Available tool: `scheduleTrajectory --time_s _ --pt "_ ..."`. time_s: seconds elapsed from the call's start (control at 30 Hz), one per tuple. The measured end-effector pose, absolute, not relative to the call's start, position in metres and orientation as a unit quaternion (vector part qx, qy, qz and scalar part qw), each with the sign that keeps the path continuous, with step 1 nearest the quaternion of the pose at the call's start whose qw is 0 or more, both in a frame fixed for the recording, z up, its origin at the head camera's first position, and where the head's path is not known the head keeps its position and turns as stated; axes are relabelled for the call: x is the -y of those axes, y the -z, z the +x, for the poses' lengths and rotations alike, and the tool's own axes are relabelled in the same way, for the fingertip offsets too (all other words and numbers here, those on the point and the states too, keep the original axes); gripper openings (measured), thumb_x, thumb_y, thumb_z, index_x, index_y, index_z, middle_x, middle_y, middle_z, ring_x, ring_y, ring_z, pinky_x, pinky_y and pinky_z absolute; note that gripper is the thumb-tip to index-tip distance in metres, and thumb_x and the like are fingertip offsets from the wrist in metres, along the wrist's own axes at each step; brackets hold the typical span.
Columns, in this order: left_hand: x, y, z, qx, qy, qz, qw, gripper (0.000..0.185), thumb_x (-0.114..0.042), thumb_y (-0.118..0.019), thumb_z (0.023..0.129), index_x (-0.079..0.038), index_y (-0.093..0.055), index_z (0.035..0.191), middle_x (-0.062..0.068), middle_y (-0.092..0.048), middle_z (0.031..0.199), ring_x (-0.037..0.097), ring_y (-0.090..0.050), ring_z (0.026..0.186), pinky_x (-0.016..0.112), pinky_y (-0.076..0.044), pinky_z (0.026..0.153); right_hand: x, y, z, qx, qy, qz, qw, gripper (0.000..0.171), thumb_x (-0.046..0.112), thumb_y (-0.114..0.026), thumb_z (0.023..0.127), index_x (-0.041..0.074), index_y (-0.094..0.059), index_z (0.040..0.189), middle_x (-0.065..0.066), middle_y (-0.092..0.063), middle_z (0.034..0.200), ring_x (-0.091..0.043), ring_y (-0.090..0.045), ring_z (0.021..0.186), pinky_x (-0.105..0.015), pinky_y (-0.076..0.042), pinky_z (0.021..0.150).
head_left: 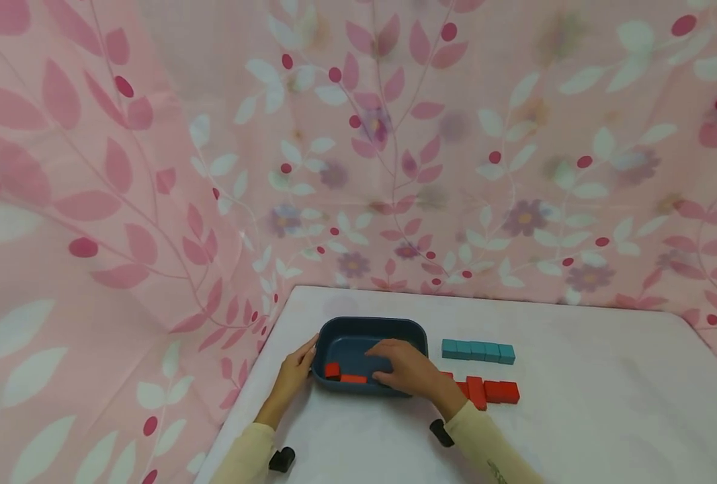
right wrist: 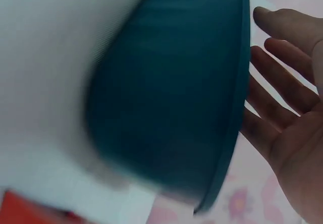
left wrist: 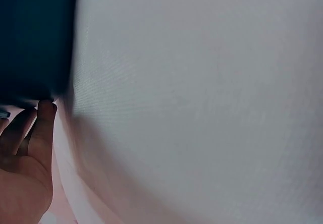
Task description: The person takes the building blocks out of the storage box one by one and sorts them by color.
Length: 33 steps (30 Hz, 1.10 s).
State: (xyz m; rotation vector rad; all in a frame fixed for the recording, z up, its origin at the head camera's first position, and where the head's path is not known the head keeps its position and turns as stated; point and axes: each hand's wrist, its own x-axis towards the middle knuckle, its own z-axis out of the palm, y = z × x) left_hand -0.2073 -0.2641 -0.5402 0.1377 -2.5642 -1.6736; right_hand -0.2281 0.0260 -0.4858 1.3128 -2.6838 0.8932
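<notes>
A dark blue rectangular tub (head_left: 346, 344) stands on the white table. Inside it, near its front left corner, lie a red block (head_left: 332, 370) and a flat red piece (head_left: 353, 379). My left hand (head_left: 296, 374) rests against the tub's left end, and its fingertips touch the outer wall in the left wrist view. Over the right part of the tub hovers my right hand (head_left: 408, 368), thumb and fingers spread, holding nothing. The right wrist view shows its fingers (right wrist: 285, 90) partly behind the tub's rim.
Right of the tub, a row of several teal blocks (head_left: 478, 351) lies farther back. Nearer are several red blocks (head_left: 501, 392), partly hidden by my right forearm. Black objects sit by each wrist (head_left: 282, 460). A pink floral cloth (head_left: 418, 168) hangs behind and left of the table.
</notes>
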Motion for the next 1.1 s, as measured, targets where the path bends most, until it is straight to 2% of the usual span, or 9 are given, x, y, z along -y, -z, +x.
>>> scheduleTrajectory --time_s 0.2,0.4,0.53,0.77,0.97,1.1 --pt "0.266 0.54 -0.207 0.844 0.532 0.045 0.048 0.04 -0.025 -0.051 0.103 -0.022 -0.052 0.143 0.012 -0.051 0.142 0.025 -0.057 0.114 0.037 -0.057 0.082 0.004 0.481 -0.243 0.862 -0.279 0.419 -0.059 0.042 0.02 -0.079 0.084 0.01 -0.069 0.123 0.002 -0.067 0.119 -0.016 -0.057 0.112 -0.037 -0.049 0.097" --pt "0.266 0.544 -0.207 0.835 0.547 0.044 0.042 0.041 -0.022 -0.05 0.103 -0.02 -0.051 0.144 0.013 -0.05 0.143 0.027 -0.058 0.112 0.036 -0.057 0.081 0.021 0.491 -0.253 0.849 -0.274 0.438 -0.109 0.039 0.021 -0.082 0.081 0.009 -0.072 0.117 0.0 -0.07 0.112 -0.016 -0.064 0.099 -0.022 -0.053 0.082" --pt "0.264 0.545 -0.208 0.827 0.56 0.036 0.043 0.041 -0.023 -0.05 0.103 -0.021 -0.051 0.144 0.012 -0.05 0.143 0.027 -0.057 0.115 0.038 -0.056 0.084 0.027 0.503 -0.259 0.847 -0.278 0.436 -0.121 0.038 0.021 -0.082 0.08 0.009 -0.072 0.114 0.001 -0.071 0.106 -0.012 -0.066 0.092 -0.017 -0.052 0.076" --pt "0.262 0.542 -0.207 0.833 0.55 0.025 0.05 0.04 -0.023 -0.05 0.103 -0.019 -0.052 0.143 0.012 -0.05 0.143 0.027 -0.056 0.118 0.039 -0.056 0.085 0.033 0.517 -0.261 0.863 -0.257 0.418 -0.123 0.03 0.019 -0.082 0.08 0.016 -0.075 0.109 0.013 -0.068 0.095 -0.002 -0.058 0.086 -0.02 -0.051 0.08" --pt "0.263 0.542 -0.209 0.836 0.547 0.031 0.044 0.04 -0.025 -0.05 0.103 -0.022 -0.051 0.144 0.012 -0.05 0.143 0.027 -0.056 0.117 0.039 -0.056 0.085 0.034 0.523 -0.262 0.856 -0.271 0.422 -0.124 0.027 0.009 -0.08 0.081 0.016 -0.077 0.107 0.012 -0.069 0.096 -0.001 -0.059 0.086 -0.022 -0.052 0.082" --pt "0.262 0.542 -0.208 0.836 0.545 0.036 0.045 0.04 -0.024 -0.05 0.103 -0.022 -0.052 0.143 0.012 -0.05 0.143 0.027 -0.057 0.116 0.038 -0.056 0.084 0.032 0.523 -0.263 0.853 -0.274 0.428 -0.117 0.028 0.011 -0.08 0.081 0.015 -0.077 0.109 0.011 -0.07 0.099 -0.002 -0.059 0.088 -0.023 -0.052 0.084"
